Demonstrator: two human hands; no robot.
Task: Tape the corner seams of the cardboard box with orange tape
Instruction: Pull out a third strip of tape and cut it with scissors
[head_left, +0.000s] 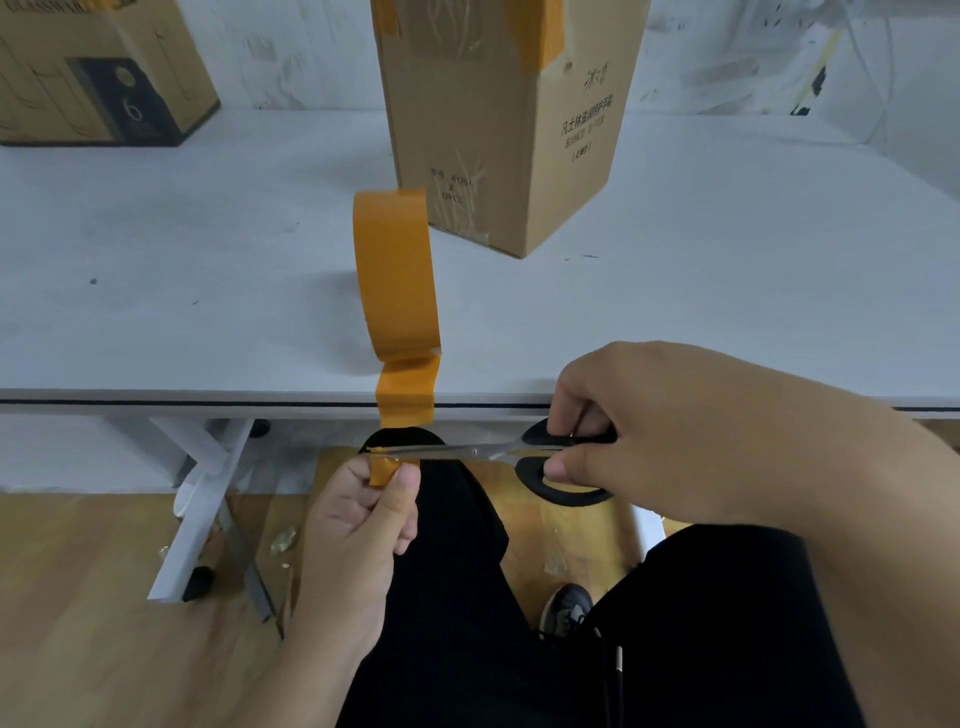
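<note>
A tall cardboard box (498, 135) stands upright on the white table (208, 270), with orange tape strips at its top corners. An orange tape roll (392, 270) stands on edge near the table's front edge. A strip of tape (406, 391) hangs from the roll over the edge. My left hand (358, 525) pinches the strip's lower end below the table. My right hand (691, 436) holds black-handled scissors (519, 454), whose shut blades lie across the strip just above my left fingers.
A second printed cardboard box (93, 73) sits at the table's back left. White table legs (202, 499) stand below on the wooden floor. My black-trousered legs and a shoe (569, 608) fill the lower middle. A wall rises behind the table.
</note>
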